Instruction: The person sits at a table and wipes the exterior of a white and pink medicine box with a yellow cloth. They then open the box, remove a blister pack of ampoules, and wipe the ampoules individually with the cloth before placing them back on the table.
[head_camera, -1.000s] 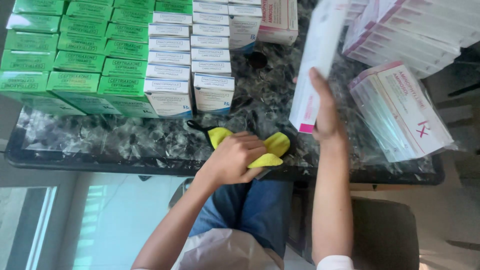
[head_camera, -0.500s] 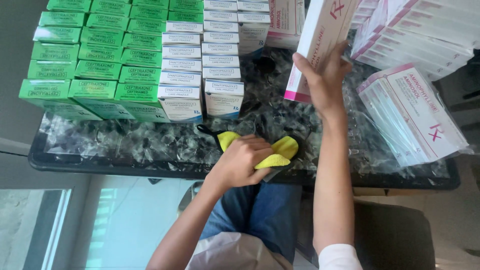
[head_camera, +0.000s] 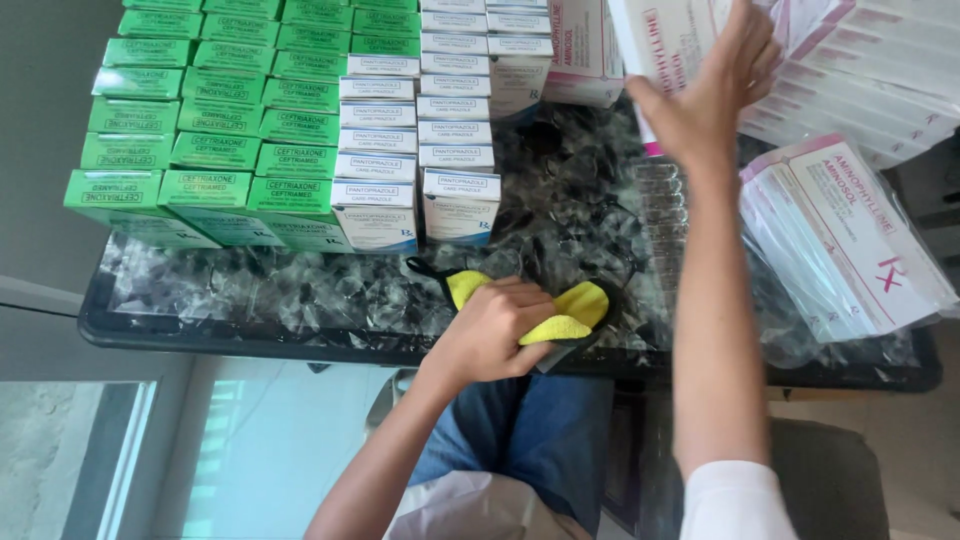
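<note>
Dark marble table (head_camera: 300, 300): left hand (head_camera: 495, 335) is pressing fingers onto soft yellow cloth (head_camera: 580, 305); right hand (head_camera: 700, 105) is gripping light stiff carton (head_camera: 665, 40) at upper right.

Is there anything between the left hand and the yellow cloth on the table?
No. The left hand lies directly on the yellow cloth, pressing it onto the dark marbled table; nothing visible lies between them.

a dark marbled table (head_camera: 300, 300) stands over a pale floor (head_camera: 240, 450) beside a grey wall (head_camera: 40, 150) in daylight.
</note>
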